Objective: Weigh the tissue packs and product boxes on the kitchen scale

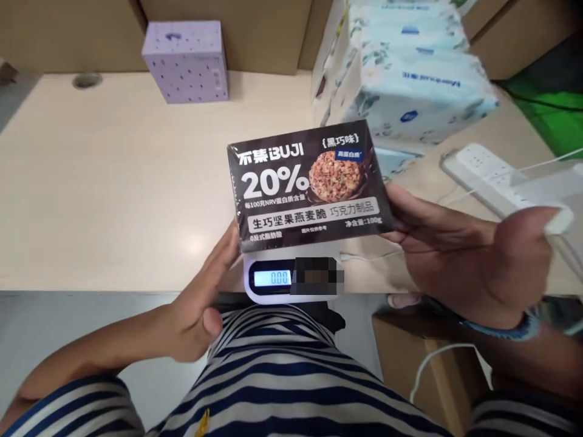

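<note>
A black snack box (310,185) with white lettering and a picture of a round oat-nut crisp is held between my two hands, over a white digital scale (268,297). The fingers of my left hand (200,303) press straight against the box's left side, its thumb apart. On the right side, the fingers of my right hand (469,261) reach the box edge and partly behind it, while the thumb sticks out away from it. The scale's lit display reads 0.00; its platform is hidden by the box, and part of its front panel is blurred out.
A purple box (191,67) stands at the back of the wooden table (113,194). Light-blue tissue packs (419,91) are stacked behind the snack box. A white power strip (496,176) with cables lies to the right. Below the table edge is a cardboard box (410,358).
</note>
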`<state>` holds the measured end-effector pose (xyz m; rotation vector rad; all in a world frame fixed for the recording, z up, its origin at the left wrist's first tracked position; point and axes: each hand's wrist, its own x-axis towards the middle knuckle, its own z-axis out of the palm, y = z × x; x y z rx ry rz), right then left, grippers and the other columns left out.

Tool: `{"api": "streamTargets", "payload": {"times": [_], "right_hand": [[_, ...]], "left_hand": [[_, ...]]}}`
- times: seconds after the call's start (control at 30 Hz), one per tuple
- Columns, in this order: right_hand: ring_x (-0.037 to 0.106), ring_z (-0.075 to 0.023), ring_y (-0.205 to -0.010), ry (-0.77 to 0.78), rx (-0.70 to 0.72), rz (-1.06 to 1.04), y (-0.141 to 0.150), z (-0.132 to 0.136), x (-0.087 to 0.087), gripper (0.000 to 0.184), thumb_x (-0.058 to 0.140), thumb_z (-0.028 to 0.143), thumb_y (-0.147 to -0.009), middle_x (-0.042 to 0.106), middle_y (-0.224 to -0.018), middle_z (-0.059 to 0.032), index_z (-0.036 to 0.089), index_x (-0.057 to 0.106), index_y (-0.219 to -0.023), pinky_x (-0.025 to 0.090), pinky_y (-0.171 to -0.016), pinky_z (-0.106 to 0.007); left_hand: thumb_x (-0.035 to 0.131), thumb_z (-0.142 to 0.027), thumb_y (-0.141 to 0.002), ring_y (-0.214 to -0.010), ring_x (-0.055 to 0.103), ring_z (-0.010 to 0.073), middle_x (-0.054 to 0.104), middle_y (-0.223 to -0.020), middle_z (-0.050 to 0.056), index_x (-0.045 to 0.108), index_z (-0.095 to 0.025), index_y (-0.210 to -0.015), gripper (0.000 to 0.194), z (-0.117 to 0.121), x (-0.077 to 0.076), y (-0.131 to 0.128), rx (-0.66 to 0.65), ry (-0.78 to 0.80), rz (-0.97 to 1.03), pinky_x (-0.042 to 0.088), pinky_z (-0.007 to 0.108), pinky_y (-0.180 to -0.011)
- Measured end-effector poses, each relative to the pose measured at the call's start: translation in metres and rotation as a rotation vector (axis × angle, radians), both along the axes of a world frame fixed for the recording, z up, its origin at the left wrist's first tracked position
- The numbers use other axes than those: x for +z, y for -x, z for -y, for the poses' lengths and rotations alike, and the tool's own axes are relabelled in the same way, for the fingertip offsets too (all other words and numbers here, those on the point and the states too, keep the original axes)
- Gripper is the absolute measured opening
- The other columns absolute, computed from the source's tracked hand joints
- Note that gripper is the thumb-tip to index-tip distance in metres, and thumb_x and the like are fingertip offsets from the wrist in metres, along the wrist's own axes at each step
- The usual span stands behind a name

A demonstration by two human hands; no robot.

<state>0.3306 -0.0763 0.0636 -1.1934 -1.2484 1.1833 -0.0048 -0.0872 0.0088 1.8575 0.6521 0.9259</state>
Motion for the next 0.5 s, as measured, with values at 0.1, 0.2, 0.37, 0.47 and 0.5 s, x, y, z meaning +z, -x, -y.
{"api": "streamTargets", "payload": {"times": [0.1, 0.2, 0.37, 0.47, 0.5], "right_hand": [[0.076, -0.0256, -0.128, 0.039, 0.005, -0.002, -0.008, -0.007, -0.024, 0.073, 0.04, 0.1, -0.089, 0.074, -0.134, 0.0022, 0.048, 0.083, -0.117, 0.073, -0.09, -0.043], [0.081, -0.0227, -0.112, 0.039, -0.027, -0.022, -0.02, -0.021, -0.033, 0.074, 0.043, 0.096, -0.091, 0.079, -0.123, -0.0046, 0.04, 0.086, -0.113, 0.071, -0.076, -0.032], [0.079, -0.0211, -0.084, -0.071, -0.184, 0.004, -0.035, -0.05, -0.032, 0.081, 0.066, 0.099, -0.074, 0.081, -0.101, -0.0123, 0.026, 0.088, -0.102, 0.066, -0.069, -0.031], [0.076, -0.0221, -0.079, -0.058, -0.24, 0.06, -0.04, -0.057, -0.03, 0.087, 0.063, 0.102, -0.074, 0.078, -0.096, -0.0151, 0.022, 0.086, -0.099, 0.062, -0.069, -0.036], [0.073, -0.0209, -0.074, -0.056, -0.256, 0.092, -0.043, -0.056, -0.031, 0.086, 0.059, 0.101, -0.077, 0.076, -0.088, -0.0149, 0.021, 0.085, -0.094, 0.058, -0.067, -0.037]], "left_hand": [[0.029, -0.077, -0.105, -0.175, 0.024, 0.0297, 0.026, -0.186, -0.004, 0.035, -0.037, -0.172, 0.079, -0.004, -0.01, 0.0, 0.137, 0.084, -0.022, 0.028, 0.054, -0.148], [0.026, -0.083, -0.102, -0.164, 0.046, 0.0264, 0.054, -0.17, -0.005, 0.067, -0.044, -0.148, 0.074, -0.02, -0.003, 0.012, 0.463, 0.102, -0.042, 0.044, 0.05, -0.14], [0.036, -0.088, -0.097, -0.148, 0.063, 0.03, 0.073, -0.149, 0.002, 0.08, -0.041, -0.124, 0.07, -0.062, 0.008, 0.035, 0.822, 0.111, 0.068, 0.057, 0.055, -0.124], [0.041, -0.088, -0.096, -0.147, 0.063, 0.0299, 0.072, -0.151, 0.003, 0.08, -0.037, -0.122, 0.069, -0.077, 0.008, 0.045, 0.899, 0.115, 0.061, 0.057, 0.055, -0.123], [0.043, -0.087, -0.096, -0.147, 0.063, 0.0295, 0.072, -0.151, 0.003, 0.08, -0.036, -0.122, 0.069, -0.079, 0.008, 0.048, 0.91, 0.112, 0.053, 0.058, 0.053, -0.122]]}}
